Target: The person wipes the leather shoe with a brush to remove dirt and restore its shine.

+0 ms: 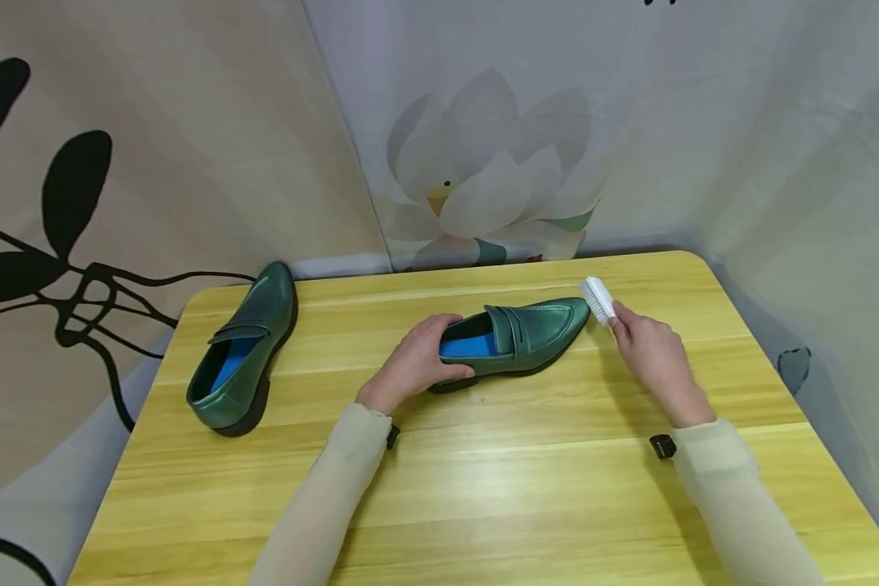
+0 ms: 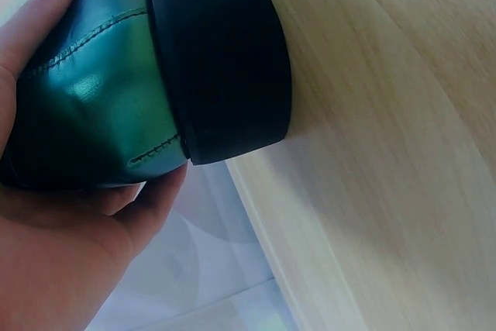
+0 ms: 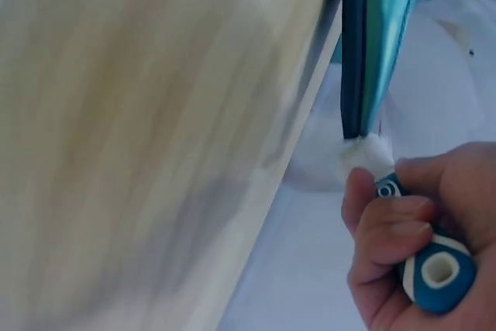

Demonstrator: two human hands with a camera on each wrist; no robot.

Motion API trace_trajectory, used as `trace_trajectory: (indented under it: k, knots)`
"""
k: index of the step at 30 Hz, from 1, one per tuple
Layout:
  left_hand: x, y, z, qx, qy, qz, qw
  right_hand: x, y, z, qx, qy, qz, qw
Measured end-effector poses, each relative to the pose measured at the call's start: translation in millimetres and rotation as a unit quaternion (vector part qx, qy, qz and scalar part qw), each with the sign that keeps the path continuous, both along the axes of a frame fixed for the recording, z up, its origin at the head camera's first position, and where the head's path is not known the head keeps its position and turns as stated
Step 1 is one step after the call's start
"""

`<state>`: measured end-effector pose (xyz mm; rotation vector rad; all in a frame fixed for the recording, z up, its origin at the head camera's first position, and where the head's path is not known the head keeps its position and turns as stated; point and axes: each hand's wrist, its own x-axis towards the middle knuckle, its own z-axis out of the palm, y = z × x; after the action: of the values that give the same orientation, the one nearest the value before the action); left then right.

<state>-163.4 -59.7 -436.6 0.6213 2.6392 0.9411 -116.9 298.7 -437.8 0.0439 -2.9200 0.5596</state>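
Observation:
A green loafer [image 1: 549, 330] with a blue insole and black sole points its toe to the right near the middle of the table. My left hand [image 1: 421, 358] grips it around the heel, thumb on the near side; the left wrist view shows the stitched heel [image 2: 101, 98] and thick black sole [image 2: 225, 60] close up. With curled fingers my right hand [image 1: 655, 354] holds a small brush [image 1: 597, 299], its white head right at the loafer's toe. The brush's blue and white handle [image 3: 449, 273] sticks out of that fist in the right wrist view.
A matching green loafer [image 1: 252, 350] stands at the table's left side, toe toward the back. The wooden table [image 1: 483, 505] has rounded back corners and meets a pale printed curtain [image 1: 498, 146] behind. Black leaf-shaped lines [image 1: 80, 301] appear on the left.

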Motion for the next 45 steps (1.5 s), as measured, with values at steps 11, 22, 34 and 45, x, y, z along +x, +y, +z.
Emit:
trace_trajectory:
  k: [11, 22, 34, 45]
  knots:
    - [-0.2, 1, -0.5, 0.01, 0.0, -0.002, 0.9999, 3.0, -10, -1.0, 0.022, 0.029, 0.006, 0.999]
    - [-0.2, -2, 0.7, 0.008, 0.005, 0.006, 0.9999, 20.1, -23, -1.3, -0.067, -0.053, 0.098, 0.992]
    - [0.3, -3, -2.2, 0.004, 0.007, 0.006, 1.0, 22.0, -18, -13.1, -0.039, -0.007, 0.06, 0.997]
    - [-0.6, 1, -3.9, 0.004, 0.009, 0.006, 0.9999, 29.5, -19, -11.4, -0.018, -0.042, 0.101, 0.994]
